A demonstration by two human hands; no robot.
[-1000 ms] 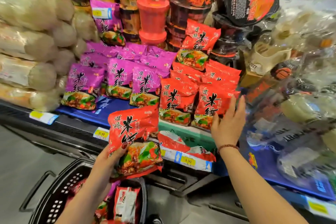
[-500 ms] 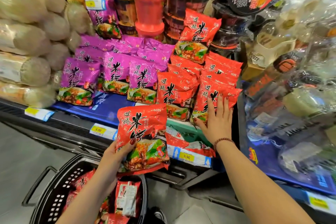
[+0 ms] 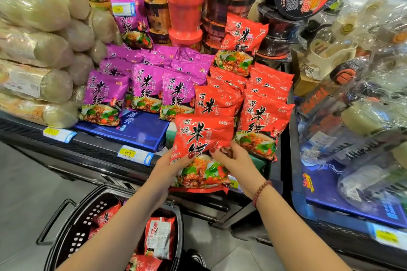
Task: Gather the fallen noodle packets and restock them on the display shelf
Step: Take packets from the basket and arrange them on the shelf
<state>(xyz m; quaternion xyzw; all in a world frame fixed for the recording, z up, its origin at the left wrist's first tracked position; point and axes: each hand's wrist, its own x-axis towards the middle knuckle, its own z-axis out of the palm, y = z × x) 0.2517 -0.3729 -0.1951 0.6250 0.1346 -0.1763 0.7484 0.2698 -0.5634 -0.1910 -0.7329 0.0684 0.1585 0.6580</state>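
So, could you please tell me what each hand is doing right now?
Left hand: grips the red noodle packet, thumb on its front.
Right hand: pinches the same packet's right side.

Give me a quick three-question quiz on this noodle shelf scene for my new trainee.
1. True or false: one hand alone holds the red packet.
2. Where do the purple packets lie? A) left of the red stack B) right of it C) on the floor
3. Fill in: the basket holds more ____.
Key: 1 false, the left hand and right hand both hold it; 2 A; 3 packets.
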